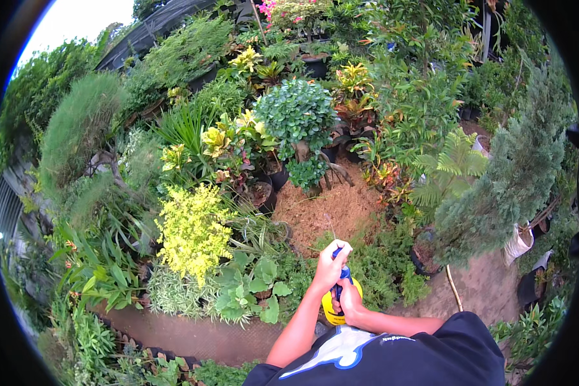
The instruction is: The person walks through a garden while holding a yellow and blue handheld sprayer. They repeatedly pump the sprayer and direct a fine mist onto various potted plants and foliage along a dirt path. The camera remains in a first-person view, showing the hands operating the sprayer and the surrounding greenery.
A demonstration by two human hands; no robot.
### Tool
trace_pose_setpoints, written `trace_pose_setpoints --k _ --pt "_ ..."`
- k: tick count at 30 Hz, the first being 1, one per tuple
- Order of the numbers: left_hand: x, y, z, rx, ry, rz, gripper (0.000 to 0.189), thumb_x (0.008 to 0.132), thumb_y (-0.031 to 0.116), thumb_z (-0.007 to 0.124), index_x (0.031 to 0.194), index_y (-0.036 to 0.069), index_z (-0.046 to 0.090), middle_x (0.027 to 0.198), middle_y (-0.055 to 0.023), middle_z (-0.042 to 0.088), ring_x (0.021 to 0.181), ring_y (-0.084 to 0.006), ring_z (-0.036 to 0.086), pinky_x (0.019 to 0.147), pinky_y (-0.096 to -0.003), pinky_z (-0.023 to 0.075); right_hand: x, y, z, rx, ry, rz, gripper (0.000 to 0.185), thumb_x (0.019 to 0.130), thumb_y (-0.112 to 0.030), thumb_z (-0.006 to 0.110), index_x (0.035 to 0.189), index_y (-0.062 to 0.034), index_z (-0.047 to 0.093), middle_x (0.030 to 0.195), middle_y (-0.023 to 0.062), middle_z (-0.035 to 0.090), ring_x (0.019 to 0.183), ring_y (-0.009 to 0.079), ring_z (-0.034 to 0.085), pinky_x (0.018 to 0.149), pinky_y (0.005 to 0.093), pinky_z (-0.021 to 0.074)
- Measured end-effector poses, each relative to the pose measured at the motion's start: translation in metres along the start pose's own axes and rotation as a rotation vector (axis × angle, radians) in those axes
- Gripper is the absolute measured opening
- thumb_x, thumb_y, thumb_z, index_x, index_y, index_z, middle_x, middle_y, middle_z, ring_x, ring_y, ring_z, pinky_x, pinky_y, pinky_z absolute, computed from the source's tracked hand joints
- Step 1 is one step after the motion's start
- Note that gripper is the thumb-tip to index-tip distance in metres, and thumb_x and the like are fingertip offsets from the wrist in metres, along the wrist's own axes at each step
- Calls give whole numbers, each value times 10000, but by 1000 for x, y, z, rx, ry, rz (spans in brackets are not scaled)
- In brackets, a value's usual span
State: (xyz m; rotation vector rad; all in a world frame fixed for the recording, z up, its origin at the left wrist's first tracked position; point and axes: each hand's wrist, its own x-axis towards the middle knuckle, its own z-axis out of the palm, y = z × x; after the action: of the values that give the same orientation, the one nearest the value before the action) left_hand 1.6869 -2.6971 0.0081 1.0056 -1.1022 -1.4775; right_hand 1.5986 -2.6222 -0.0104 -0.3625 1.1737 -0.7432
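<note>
Close to my body I hold a pump spray bottle [328, 307] with a yellow tank and a blue top. My left hand [330, 265] is wrapped around the upper blue part. Just below it, my right hand [351, 303] grips the blue handle above the tank. A thin, faint streak rises beyond my left hand; whether it is spray, I cannot tell. Farther ahead stands a small tree [296, 113] with clipped, rounded leaf clusters and thick exposed roots. It grows from a bed of brown mulch [325, 212], apart from my hands.
A yellow-leaved shrub [193, 231] and a broad-leaved plant [258, 284] grow at left. On the right, a blue-green conifer [511, 178] leans over a paved path [482, 289], near a white grow bag [517, 245]. Another walkway [198, 335] runs along the lower left.
</note>
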Motion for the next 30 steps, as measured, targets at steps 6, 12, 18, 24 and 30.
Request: trace_pose_setpoints --k 6,12,18,24,30 --pt "-15 -13 -15 -154 18 -21 153 1012 204 594 943 72 626 686 92 404 597 -21 346 525 -213 271 -2 15 5 -39 29 68 412 981 -395 428 721 -83 492 488 22 412 377 159 391 386 322 300" --pt "-11 -21 -2 -75 39 45 171 1033 216 574 945 75 613 671 109 350 568 -15 283 510 -221 225 -7 14 -1 2 18 48 371 992 -375 398 759 -98 479 529 3 393 398 137 392 394 308 305" --pt "-17 -24 -10 -109 63 18 170 1026 211 578 931 72 605 671 101 364 575 -18 291 516 -220 229 -1 20 -3 -12 10 66 394 979 -377 407 718 -92 480 488 19 405 376 161 364 388 320 283" --pt "-20 -30 -15 -32 144 30 183 1019 230 589 924 75 604 679 95 387 594 -22 314 529 -216 250 9 21 -8 -41 -39 81 329 992 -355 425 802 -93 481 615 18 466 420 149 430 402 319 332" --pt "-21 -14 -13 -4 216 85 163 1001 221 606 919 80 623 703 89 440 621 -20 363 545 -213 289 10 11 -5 -61 -75 61 345 1001 -311 347 796 -80 502 558 24 439 407 148 420 392 314 308"
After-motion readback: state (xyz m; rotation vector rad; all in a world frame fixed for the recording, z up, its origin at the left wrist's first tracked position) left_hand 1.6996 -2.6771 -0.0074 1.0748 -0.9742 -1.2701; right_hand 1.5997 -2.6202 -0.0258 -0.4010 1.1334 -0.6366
